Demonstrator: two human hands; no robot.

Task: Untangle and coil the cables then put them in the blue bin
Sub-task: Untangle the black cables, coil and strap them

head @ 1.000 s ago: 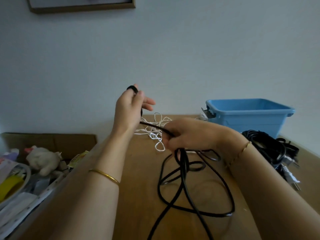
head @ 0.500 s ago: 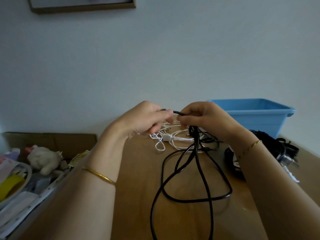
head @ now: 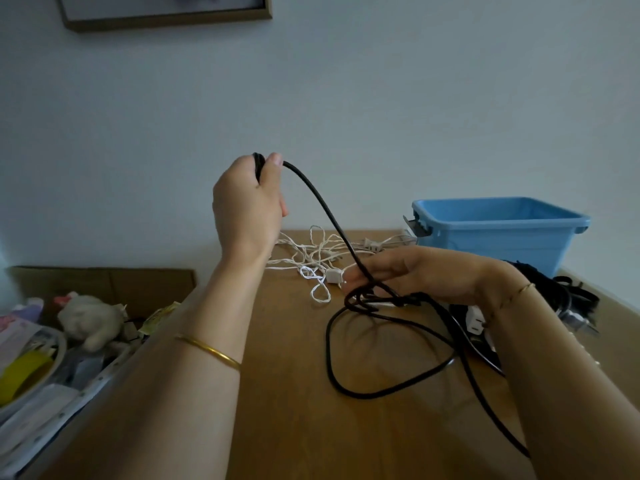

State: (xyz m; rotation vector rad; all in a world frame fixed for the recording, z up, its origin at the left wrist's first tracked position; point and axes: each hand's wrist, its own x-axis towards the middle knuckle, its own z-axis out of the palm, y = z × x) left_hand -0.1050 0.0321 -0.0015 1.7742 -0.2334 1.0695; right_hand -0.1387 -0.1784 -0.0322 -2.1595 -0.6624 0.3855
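**cablewrangler:** which way's the black cable (head: pixel 322 206) running?

**benchlurker:** Slanting. Left hand (head: pixel 247 206), up high, pinches its end under the thumb. It drops down-right to the right hand (head: pixel 412 271), whose fingers curl loosely round the loops just over the table (head: pixel 294 410), near the blue bin (head: pixel 498 233).

**cablewrangler:** changed?

**benchlurker:** yep, hands were together and level; left's lifted.

Both arms are bare from the lower edge of the view up to the hands. The left forearm (head: pixel 194 393) carries one plain, smooth gold bangle (head: pixel 207 350) partway up from the wrist. The right wrist (head: pixel 491 289) carries a thinner gold bracelet (head: pixel 519 292) of chain type, and the thumbnail (head: pixel 276 159) of the left hand (head: pixel 247 206) is short and plain.
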